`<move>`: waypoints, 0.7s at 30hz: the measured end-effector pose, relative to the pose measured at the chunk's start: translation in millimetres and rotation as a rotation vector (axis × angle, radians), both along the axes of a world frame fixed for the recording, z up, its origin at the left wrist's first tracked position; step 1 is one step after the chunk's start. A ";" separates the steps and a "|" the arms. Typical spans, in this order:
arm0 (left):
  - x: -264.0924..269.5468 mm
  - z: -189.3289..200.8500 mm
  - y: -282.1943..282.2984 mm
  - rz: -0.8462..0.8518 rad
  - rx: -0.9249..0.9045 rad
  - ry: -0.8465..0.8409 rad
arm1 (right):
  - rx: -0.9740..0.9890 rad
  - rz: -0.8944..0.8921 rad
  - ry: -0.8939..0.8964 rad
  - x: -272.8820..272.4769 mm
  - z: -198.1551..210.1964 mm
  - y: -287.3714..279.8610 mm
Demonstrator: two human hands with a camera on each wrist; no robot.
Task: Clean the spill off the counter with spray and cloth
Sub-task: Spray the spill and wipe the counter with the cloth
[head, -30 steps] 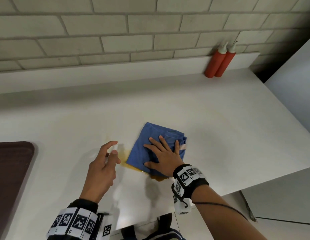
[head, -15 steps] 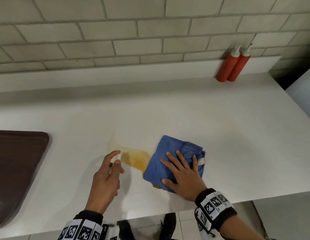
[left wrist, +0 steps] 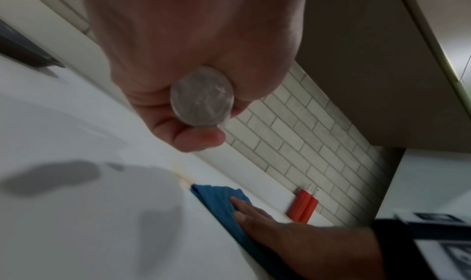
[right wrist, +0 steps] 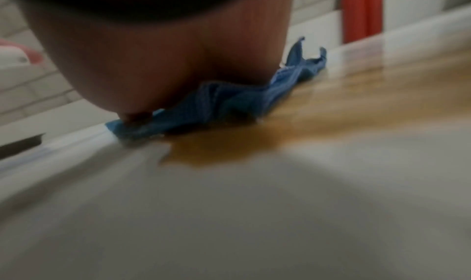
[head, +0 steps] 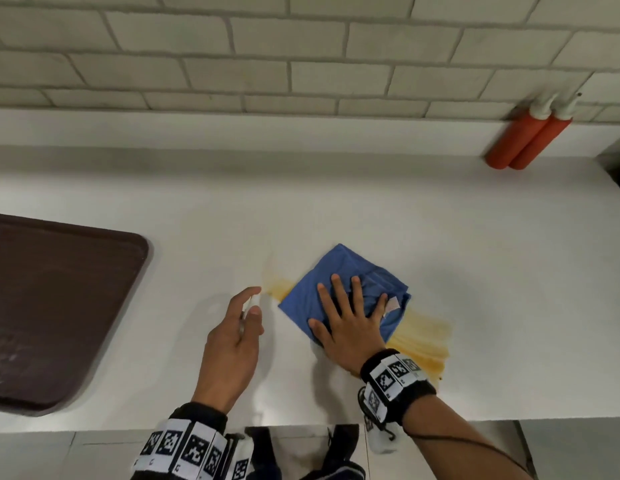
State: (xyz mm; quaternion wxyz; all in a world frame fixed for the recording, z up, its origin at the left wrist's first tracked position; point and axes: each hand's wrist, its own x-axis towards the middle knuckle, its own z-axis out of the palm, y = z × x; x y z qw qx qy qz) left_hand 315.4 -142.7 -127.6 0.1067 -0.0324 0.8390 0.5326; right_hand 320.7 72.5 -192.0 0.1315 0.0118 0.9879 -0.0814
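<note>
A folded blue cloth (head: 322,289) (left wrist: 219,199) (right wrist: 229,103) lies on the white counter (head: 336,209). My right hand (head: 350,313) presses flat on it with fingers spread. An orange-brown spill (head: 422,337) (right wrist: 229,147) streaks the counter right of the cloth, and a thinner smear (head: 277,282) lies at its left edge. My left hand (head: 239,327) hovers left of the cloth, gripping a small clear spray bottle (head: 249,306). The left wrist view shows the bottle's round base (left wrist: 202,99) within the curled fingers.
A dark brown tray (head: 55,306) lies at the left end of the counter. Two red squeeze bottles (head: 526,140) stand against the brick wall at the back right. The counter's front edge runs just below my wrists.
My right hand has slid the cloth back to the left across the spill, leaving orange streaks on its right. The left hand keeps its grip on the spray bottle.
</note>
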 end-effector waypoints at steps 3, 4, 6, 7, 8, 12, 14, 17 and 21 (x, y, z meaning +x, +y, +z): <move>-1.4 -1.0 -19.6 0.019 -0.006 -0.005 | 0.014 0.027 -0.045 -35.5 2.1 -21.6; -1.8 -1.0 -25.6 0.024 -0.008 -0.004 | 0.005 0.039 -0.058 -46.6 3.2 -28.0; -2.3 -0.9 -37.5 0.040 0.000 -0.008 | -0.009 0.073 -0.086 -64.2 5.6 -43.7; -2.9 -1.5 -43.7 0.047 0.006 -0.011 | -0.011 0.096 -0.099 -70.2 5.3 -53.5; -3.1 -1.7 -45.4 0.051 0.010 -0.014 | -0.010 0.121 -0.104 -72.6 5.0 -60.5; -9.1 -3.1 -61.8 0.041 0.038 -0.019 | 0.043 0.242 -0.074 -67.4 6.0 -98.3; -11.5 -1.5 -65.9 0.019 0.055 -0.021 | 0.046 0.280 -0.052 -55.7 9.4 -104.5; -15.3 -0.4 -72.4 -0.025 0.071 -0.023 | 0.020 0.246 -0.023 -32.0 11.2 -91.6; -20.9 -3.1 -79.4 -0.046 0.080 -0.038 | 0.020 0.003 -0.082 -34.2 11.2 -53.5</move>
